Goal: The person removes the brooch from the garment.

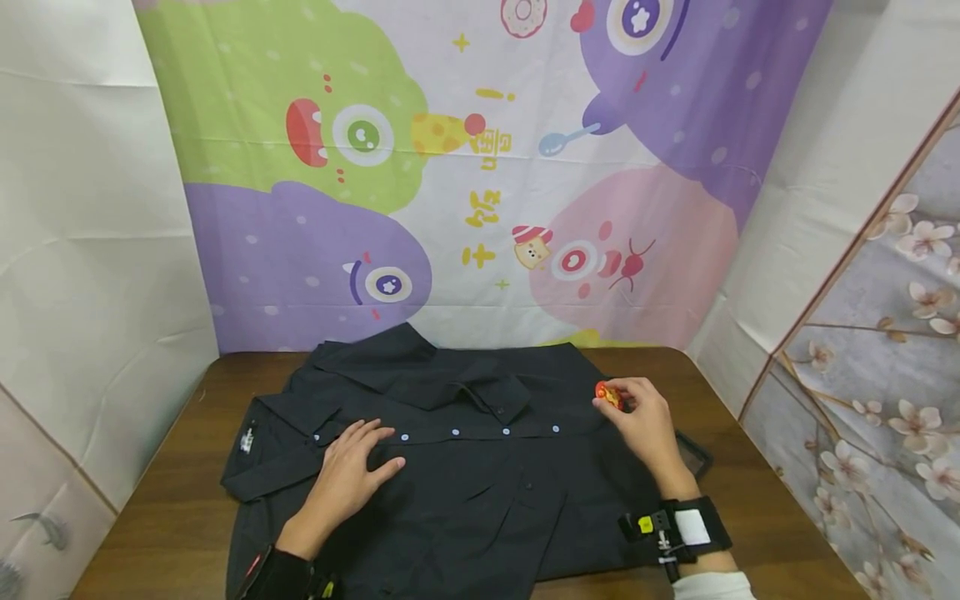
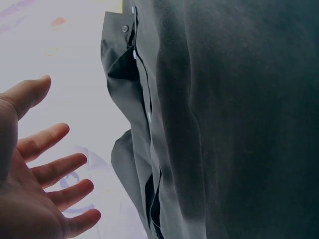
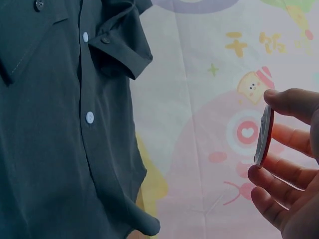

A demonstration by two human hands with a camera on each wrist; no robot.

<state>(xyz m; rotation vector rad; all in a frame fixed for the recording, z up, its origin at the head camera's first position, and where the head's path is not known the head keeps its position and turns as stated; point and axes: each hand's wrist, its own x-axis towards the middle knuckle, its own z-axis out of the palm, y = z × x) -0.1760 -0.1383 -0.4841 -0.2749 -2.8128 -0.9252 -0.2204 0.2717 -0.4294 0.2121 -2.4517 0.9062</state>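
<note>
A black button-up shirt [image 1: 480,492] lies spread on the brown table, its collar near the middle and a row of pale buttons across it. Over its left part is my left hand [image 1: 348,475], fingers spread, holding nothing; the left wrist view shows its palm side [image 2: 35,184]. At the shirt's right side my right hand [image 1: 645,421] pinches a small, flat red-and-yellow disc [image 1: 609,395] between thumb and fingers. In the right wrist view the disc [image 3: 264,137] appears edge-on, with a pale grey back and red rim. Its exact kind cannot be made out.
A dark-rimmed flat object [image 1: 693,454] sticks out by the right forearm, partly hidden. Brown table [image 1: 757,508] surface shows around the shirt. A cartoon-printed cloth [image 1: 465,308] hangs behind the table's far edge, with pale sheets at the sides.
</note>
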